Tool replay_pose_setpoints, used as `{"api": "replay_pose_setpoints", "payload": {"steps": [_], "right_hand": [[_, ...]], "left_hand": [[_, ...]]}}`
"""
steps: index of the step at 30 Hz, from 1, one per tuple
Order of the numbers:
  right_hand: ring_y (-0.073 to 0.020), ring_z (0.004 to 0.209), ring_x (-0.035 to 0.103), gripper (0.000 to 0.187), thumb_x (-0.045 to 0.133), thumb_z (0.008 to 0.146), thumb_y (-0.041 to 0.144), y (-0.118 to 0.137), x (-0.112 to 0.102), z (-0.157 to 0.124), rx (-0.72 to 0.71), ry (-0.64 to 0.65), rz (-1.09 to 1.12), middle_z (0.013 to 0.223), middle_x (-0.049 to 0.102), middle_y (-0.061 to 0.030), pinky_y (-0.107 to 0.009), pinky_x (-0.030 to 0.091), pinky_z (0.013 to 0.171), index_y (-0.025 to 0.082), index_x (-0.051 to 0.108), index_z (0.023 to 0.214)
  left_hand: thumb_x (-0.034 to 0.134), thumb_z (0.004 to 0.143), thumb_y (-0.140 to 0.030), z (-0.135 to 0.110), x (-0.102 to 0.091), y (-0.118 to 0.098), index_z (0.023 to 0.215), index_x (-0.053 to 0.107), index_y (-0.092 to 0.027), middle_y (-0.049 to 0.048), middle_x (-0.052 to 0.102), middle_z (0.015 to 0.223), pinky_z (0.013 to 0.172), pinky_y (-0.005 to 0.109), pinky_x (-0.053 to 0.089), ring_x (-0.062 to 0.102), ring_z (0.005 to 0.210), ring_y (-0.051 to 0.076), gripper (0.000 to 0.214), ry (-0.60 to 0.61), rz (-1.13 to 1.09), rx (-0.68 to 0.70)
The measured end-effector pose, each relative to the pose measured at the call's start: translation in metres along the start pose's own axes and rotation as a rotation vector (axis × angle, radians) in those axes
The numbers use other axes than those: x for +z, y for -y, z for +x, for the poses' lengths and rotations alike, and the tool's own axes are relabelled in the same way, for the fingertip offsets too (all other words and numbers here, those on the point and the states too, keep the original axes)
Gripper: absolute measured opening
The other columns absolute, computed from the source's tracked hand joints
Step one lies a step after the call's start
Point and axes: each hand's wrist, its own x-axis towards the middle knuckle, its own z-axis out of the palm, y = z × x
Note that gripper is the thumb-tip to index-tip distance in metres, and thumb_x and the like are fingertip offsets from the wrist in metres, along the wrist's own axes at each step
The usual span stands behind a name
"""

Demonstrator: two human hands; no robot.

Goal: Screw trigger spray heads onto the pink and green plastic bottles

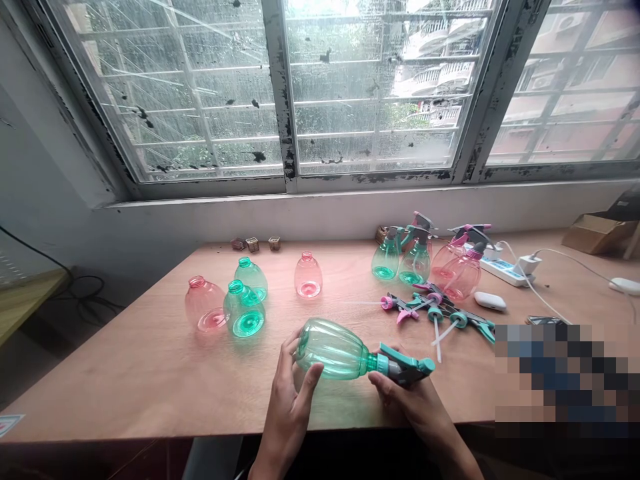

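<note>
A clear green spray bottle (333, 350) lies sideways in the air above the table's front part, its base to the left. My left hand (295, 387) is wrapped round the base end, thumb in front. At the other end, my right hand (405, 393) grips the neck and the green and black trigger sprayer head (407, 365); some of its fingers are hidden behind. The head sits on the bottle's neck; how tight it is I cannot tell. Beyond my right hand is a pile of loose pink and green spray heads (435, 307) with white tubes.
Headless green bottles (245, 313) and pink bottles (309, 277) stand at the left and middle. Several bottles with heads (415, 260) stand at the back right. Near them are a power strip (505, 270), cables and a white case (490, 301). Small blocks (253, 245) line the back edge.
</note>
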Motion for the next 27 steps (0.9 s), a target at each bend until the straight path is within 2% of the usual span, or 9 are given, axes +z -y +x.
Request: {"api": "replay_pose_setpoints", "payload": {"steps": [8,13,17,19,22,27], "right_hand": [[-0.0120,0.053,0.051,0.049,0.087,0.081,0.050,-0.0062,-0.0033,0.0049,-0.029,-0.063,0.092,0.069,0.062,0.0020,-0.026,0.041,0.052,0.019,0.064,0.111],[-0.0112,0.051,0.049,0.051,0.087,0.081,0.050,-0.0058,-0.0020,0.0042,-0.051,-0.070,0.076,0.066,0.060,0.0035,-0.025,0.039,0.051,0.019,0.063,0.114],[-0.0113,0.053,0.049,0.047,0.087,0.079,0.051,-0.0028,0.0014,0.0008,-0.052,-0.056,0.027,0.062,0.055,0.0056,-0.026,0.039,0.053,0.019,0.067,0.108],[-0.0121,0.054,0.050,0.046,0.088,0.078,0.052,-0.0019,0.0020,0.0002,-0.038,-0.035,-0.010,0.060,0.054,0.0057,-0.026,0.039,0.054,0.019,0.069,0.103],[-0.0132,0.055,0.050,0.046,0.089,0.076,0.053,-0.0010,0.0019,0.0000,-0.024,-0.008,-0.027,0.062,0.055,0.0050,-0.028,0.039,0.055,0.018,0.070,0.099],[-0.0138,0.054,0.049,0.047,0.086,0.079,0.054,0.0003,0.0011,0.0000,-0.031,-0.032,0.011,0.061,0.055,0.0048,-0.029,0.039,0.055,0.019,0.068,0.106]], "left_hand": [[0.069,0.093,-0.046,0.0020,-0.0025,-0.0028,0.138,0.057,-0.031,0.0083,0.052,0.156,0.124,0.048,0.039,0.044,0.150,0.030,0.049,-0.013,0.141,0.108],[0.068,0.095,-0.041,0.0019,-0.0024,0.0000,0.143,0.053,-0.036,0.0060,0.052,0.155,0.124,0.047,0.038,0.044,0.151,0.028,0.051,-0.016,0.222,0.185],[0.073,0.090,-0.044,0.0003,-0.0025,-0.0014,0.147,0.048,-0.035,0.0080,0.047,0.159,0.126,0.050,0.036,0.039,0.153,0.030,0.063,-0.016,0.231,0.162],[0.070,0.092,-0.047,-0.0003,-0.0026,-0.0028,0.147,0.049,-0.033,0.0098,0.043,0.162,0.127,0.052,0.032,0.037,0.154,0.031,0.061,-0.029,0.194,0.137],[0.066,0.094,-0.050,-0.0002,-0.0027,-0.0041,0.144,0.052,-0.030,0.0117,0.039,0.164,0.125,0.053,0.035,0.041,0.151,0.033,0.056,-0.045,0.125,0.099],[0.067,0.093,-0.050,0.0023,-0.0030,-0.0050,0.138,0.059,-0.029,0.0103,0.041,0.163,0.127,0.052,0.032,0.036,0.154,0.032,0.049,-0.030,0.171,0.095]]}}
